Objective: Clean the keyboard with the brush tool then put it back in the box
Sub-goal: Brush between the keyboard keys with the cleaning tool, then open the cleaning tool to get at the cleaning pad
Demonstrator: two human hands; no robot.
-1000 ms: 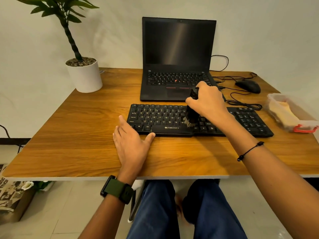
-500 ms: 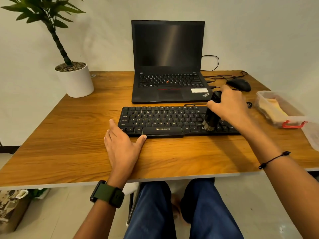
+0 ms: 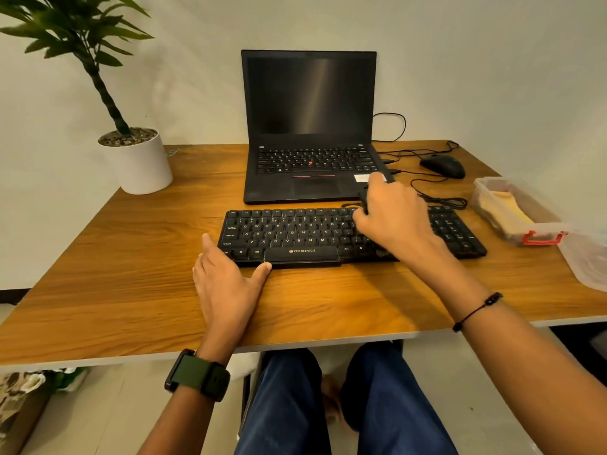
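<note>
A black keyboard (image 3: 295,234) lies across the middle of the wooden desk (image 3: 131,274). My right hand (image 3: 391,218) grips a black brush tool (image 3: 364,198) over the keyboard's right half; most of the brush is hidden under the hand, with bristles just showing near the front edge. My left hand (image 3: 226,284) rests flat on the desk, fingers straight, thumb touching the keyboard's front left edge. A clear plastic box (image 3: 519,208) with a red latch stands at the right and holds something yellow.
An open black laptop (image 3: 308,126) stands behind the keyboard. A black mouse (image 3: 443,165) and its cables lie at the back right. A white plant pot (image 3: 141,162) stands at the back left. A clear lid (image 3: 588,261) lies at the right edge.
My right hand with the brush swept right along the keyboard, then came back left toward its middle-right keys. My left hand stayed at the keyboard's front left edge.
</note>
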